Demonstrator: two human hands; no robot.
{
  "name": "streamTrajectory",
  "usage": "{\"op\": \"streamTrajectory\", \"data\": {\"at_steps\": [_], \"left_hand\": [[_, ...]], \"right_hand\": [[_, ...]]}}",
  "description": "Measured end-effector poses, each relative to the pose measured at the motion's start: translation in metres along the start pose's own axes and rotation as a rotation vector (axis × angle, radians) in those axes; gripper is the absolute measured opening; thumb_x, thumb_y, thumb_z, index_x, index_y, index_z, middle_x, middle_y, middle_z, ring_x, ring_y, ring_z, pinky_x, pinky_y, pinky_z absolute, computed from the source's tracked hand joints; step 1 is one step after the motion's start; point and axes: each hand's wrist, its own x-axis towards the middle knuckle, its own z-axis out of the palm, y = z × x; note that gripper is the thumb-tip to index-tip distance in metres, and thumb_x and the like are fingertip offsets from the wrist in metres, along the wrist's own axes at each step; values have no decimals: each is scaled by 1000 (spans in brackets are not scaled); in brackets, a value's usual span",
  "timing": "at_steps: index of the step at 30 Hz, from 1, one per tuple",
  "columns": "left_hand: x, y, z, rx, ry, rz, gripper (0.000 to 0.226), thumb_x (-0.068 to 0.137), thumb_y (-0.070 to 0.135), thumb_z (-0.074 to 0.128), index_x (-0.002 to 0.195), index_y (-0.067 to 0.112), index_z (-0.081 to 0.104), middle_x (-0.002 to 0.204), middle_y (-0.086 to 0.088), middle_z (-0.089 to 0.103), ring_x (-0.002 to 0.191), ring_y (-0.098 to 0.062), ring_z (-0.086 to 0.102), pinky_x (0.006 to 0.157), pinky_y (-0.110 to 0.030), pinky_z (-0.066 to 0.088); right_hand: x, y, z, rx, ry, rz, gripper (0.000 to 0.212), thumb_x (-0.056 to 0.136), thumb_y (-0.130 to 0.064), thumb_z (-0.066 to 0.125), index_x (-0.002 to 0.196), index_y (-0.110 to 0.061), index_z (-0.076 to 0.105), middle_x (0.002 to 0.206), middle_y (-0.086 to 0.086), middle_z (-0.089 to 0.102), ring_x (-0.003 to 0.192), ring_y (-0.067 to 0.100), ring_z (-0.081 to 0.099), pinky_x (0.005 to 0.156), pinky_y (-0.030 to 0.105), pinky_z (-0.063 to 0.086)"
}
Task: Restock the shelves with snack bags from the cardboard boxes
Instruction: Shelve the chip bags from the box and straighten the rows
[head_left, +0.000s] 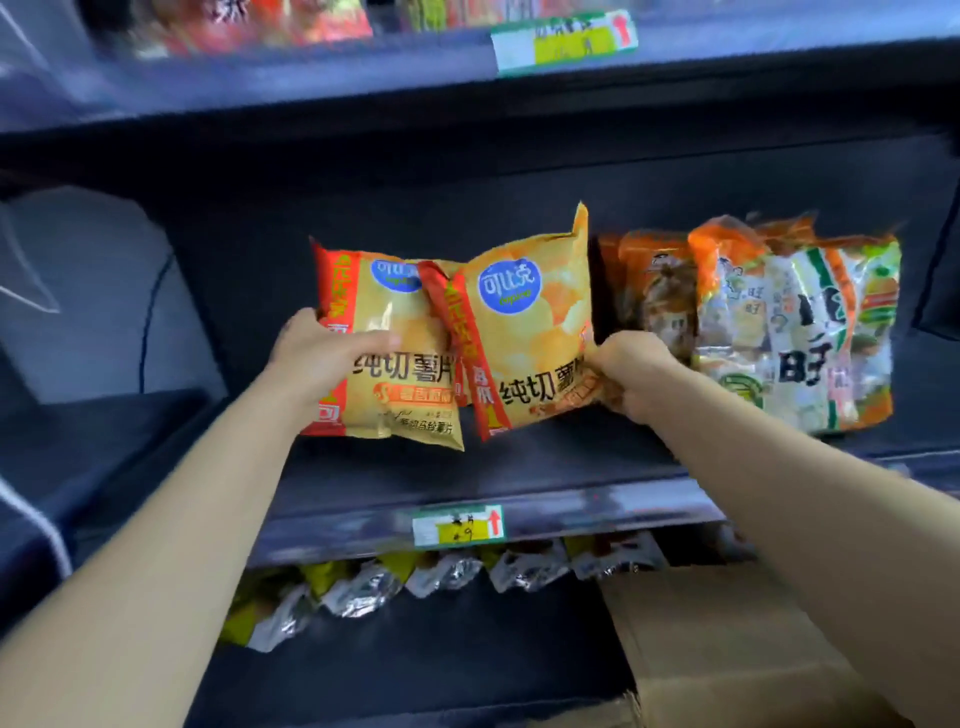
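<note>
I saw left hand (322, 358) fingers clamped on left potato-chip bag (400, 312) | right hand (639, 379) fingers pinched right potato-chip bag (519, 332) corner | bags upright, overlapping, at dark shelf (571, 506)

**Room on the left, jammed on the right**

The shelf (545, 460) looks bare from its left end up to the left chip bag (384, 291), plus a thin strip along the front edge. The right chip bag (524, 332) overlaps that one and sits just beside the cracker packs (789, 332), which fill the right end. The upper shelf (311, 88) caps headroom. A cardboard box (727, 649) blocks the space below the front right corner.
</note>
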Motion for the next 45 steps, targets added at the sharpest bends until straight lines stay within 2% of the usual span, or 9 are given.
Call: {"op": "streamTrajectory", "data": {"at_steps": [4,8,13,16,19,22,27,35,45], "left_hand": [[35,-31,-7,-57,-45,-45,62,51,32,88,104,10,66,97,-13,73,83,-30,72,79,-52,58],[56,-61,-6,-44,-77,-70,56,70,23,82,117,12,54,112,-10,68,91,-25,68,84,-43,56],[60,-89,-6,-42,-279,-193,112,65,22,86,149,27,13,107,3,60,94,-18,63,77,-35,52],[67,-94,-7,-84,-343,-255,107,45,32,92,135,17,36,107,-1,66,91,-18,66,71,-34,53],[74,-100,-5,-108,-323,-223,78,60,20,88,125,16,45,113,-7,67,95,-23,68,79,-41,56],[86,-102,-8,-105,-320,-184,75,57,23,90,119,23,46,119,-7,63,98,-25,68,83,-44,57],[98,-103,-14,-113,-459,-205,132,8,45,95,125,25,36,114,-2,65,98,-22,67,74,-36,56],[109,-110,-14,-54,-573,-204,109,5,55,91,105,19,67,92,-1,77,89,-17,71,75,-28,52],[116,-119,-5,-103,-454,-83,106,31,45,92,125,15,51,112,-6,70,100,-23,69,89,-41,55]], "right_hand": [[21,12,48,236,78,179,28,93,-4,44,66,-12,43,67,4,46,56,16,43,43,24,38],[28,22,70,202,166,138,20,93,-18,47,87,-2,58,81,12,60,65,22,54,52,25,37],[19,34,71,130,-9,-67,52,90,-46,58,125,-12,40,111,3,56,95,16,54,78,28,40],[29,45,76,96,-32,-80,88,84,-43,68,149,-21,14,136,4,49,118,22,53,95,32,42],[43,56,84,29,-39,-99,98,73,-51,73,148,-37,12,132,-3,54,120,24,52,102,40,44],[47,58,91,11,-80,-123,105,63,-52,80,145,-35,18,123,-6,59,117,22,56,101,46,46],[51,51,99,80,-89,-168,98,65,-26,86,140,-28,23,126,1,56,115,19,55,96,36,49],[64,47,103,116,-105,-152,107,68,-11,84,146,-24,12,125,2,56,113,19,57,94,36,49],[77,49,103,-10,-12,-208,104,66,-12,85,143,-24,16,137,4,43,124,20,45,101,36,41]]}}
